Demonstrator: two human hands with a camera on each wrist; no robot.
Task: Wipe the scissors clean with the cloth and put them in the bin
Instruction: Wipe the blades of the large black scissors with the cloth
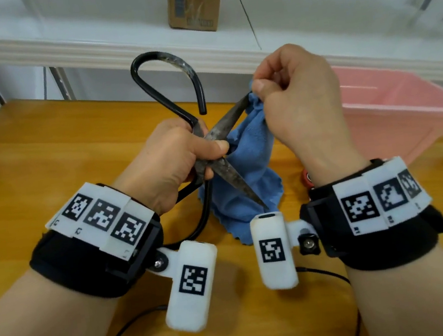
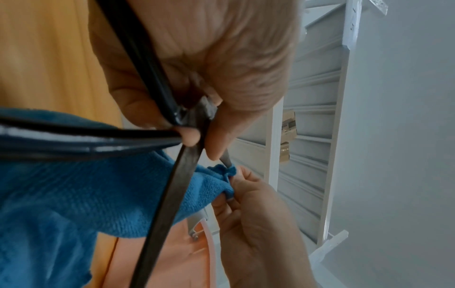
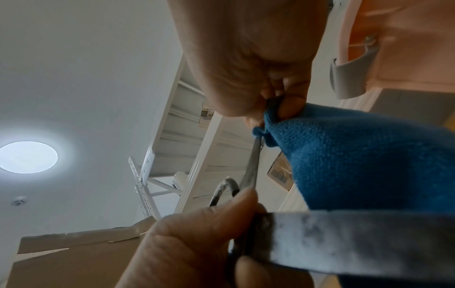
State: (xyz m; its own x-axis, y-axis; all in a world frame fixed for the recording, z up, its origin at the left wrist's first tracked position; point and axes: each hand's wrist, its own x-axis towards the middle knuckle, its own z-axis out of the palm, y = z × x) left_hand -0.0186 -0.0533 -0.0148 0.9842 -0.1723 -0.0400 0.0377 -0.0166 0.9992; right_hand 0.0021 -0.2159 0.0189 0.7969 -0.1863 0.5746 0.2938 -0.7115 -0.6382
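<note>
Over the wooden table [image 1: 43,151], my left hand [image 1: 169,163] grips the open scissors [image 1: 219,137] steady so my right hand [image 1: 298,95] fingers can pinch the cloth [image 1: 248,170] round one blade. Far right waits the bin [image 1: 404,110].

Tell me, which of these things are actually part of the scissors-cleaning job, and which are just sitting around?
Part of the job:
scissors, spread open, gripped near the pivot by the left hand
blue cloth, pinched round one blade tip by the right hand
pink bin

Just lying about:
cardboard box on the white shelf
small red object, mostly hidden
</note>
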